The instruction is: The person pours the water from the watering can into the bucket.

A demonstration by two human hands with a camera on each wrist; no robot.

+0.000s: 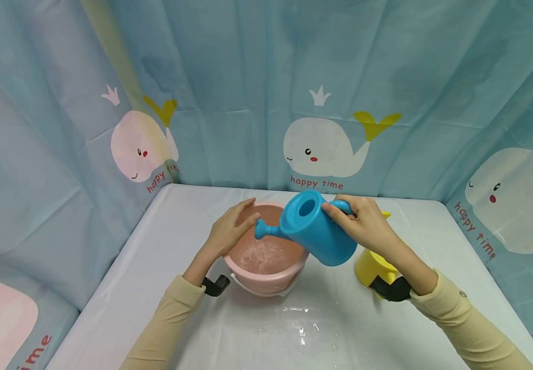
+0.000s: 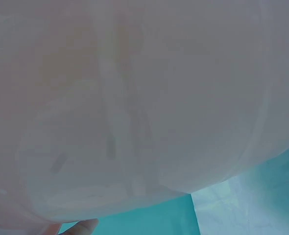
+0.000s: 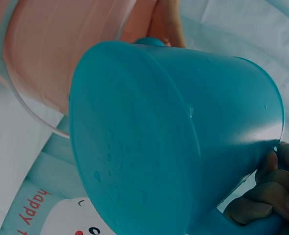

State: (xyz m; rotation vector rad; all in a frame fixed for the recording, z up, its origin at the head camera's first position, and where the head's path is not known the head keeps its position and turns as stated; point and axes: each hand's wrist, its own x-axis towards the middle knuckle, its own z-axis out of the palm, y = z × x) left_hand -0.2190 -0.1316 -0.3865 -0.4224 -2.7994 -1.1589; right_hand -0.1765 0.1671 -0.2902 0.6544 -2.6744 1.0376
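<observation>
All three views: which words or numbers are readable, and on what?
"happy time": curtain, under middle whale.
"happy time": curtain, under right whale.
"happy tim": curtain, under rear-left whale, end unclear.
"ime": curtain, under leftmost whale, start cut.
"happy": curtain, right wrist view, rest cut.
None seen on watering can.

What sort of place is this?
Probably a makeshift recording booth: whale-print curtains on three sides, a white-topped table and black wrist-worn gear.

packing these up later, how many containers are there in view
3: the pink bucket at the left hand, the tilted blue watering can held in the right hand, and a yellow container partly hidden by the right arm. Others could be hidden.
</observation>
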